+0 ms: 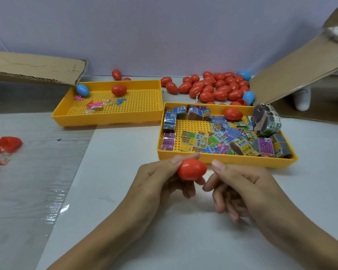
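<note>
The red egg (191,169) sits at centre frame, just below the near rim of the right-hand yellow tray (222,161) — probably kept there so the leaflets (222,137) stay within easy reach. The left hand (160,184) pinches it, thumb on top and fingertips beneath, with the forearm coming in from the lower left. The right hand (242,188) enters from the lower right and holds nothing. Its fingers are loosely curled and its thumb points at the egg, just beside it — seemingly ready to help work the shell. Whether the thumb touches the egg I cannot tell.
</note>
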The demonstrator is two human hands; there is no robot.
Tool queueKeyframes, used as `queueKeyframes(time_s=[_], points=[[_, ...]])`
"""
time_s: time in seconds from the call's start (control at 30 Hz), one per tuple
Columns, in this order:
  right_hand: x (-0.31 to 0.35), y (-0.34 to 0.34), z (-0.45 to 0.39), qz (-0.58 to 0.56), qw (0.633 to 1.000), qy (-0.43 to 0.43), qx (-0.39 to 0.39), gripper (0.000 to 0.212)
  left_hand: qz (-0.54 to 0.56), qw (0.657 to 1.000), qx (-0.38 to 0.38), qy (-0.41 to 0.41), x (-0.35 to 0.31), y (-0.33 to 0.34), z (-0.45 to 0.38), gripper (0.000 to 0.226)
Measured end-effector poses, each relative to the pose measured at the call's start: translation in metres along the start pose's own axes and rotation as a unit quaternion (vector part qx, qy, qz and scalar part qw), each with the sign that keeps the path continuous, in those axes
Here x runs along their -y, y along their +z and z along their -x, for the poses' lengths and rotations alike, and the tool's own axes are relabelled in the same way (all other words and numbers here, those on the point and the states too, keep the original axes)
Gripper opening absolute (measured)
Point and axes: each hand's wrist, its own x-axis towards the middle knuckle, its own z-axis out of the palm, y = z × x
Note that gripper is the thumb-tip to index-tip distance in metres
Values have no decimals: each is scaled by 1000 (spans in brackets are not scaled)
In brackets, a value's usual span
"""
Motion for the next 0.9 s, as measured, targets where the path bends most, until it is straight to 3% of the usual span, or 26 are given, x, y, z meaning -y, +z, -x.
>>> queueKeyframes(time_s=[0.3,0.4,0.47,0.57,0.63,0.7,0.8,0.9], points=[[-6,4,1,22,999,-13,23,49,-34,999,16,15,3,5,6,32],[-7,2,1,25,999,-36,1,43,-34,999,15,22,3,7,6,34],[-10,-3,0,91,989,-107,-45,39,-29,999,11,27,2,8,5,34],[-13,-13,-3,305,890,-299,-161,22,-5,1000,-12,27,1,6,4,29],[-12,-20,-9,376,834,-350,-202,18,24,999,-38,19,-1,5,1,32],[-11,-24,-18,454,803,-324,-209,39,55,997,-62,4,-3,6,-1,36],[-10,-21,-26,563,787,-194,-161,73,75,994,-80,-7,-4,8,-2,44],[-13,-11,-27,603,774,-166,-100,71,59,994,-90,-11,-4,10,-1,51]])
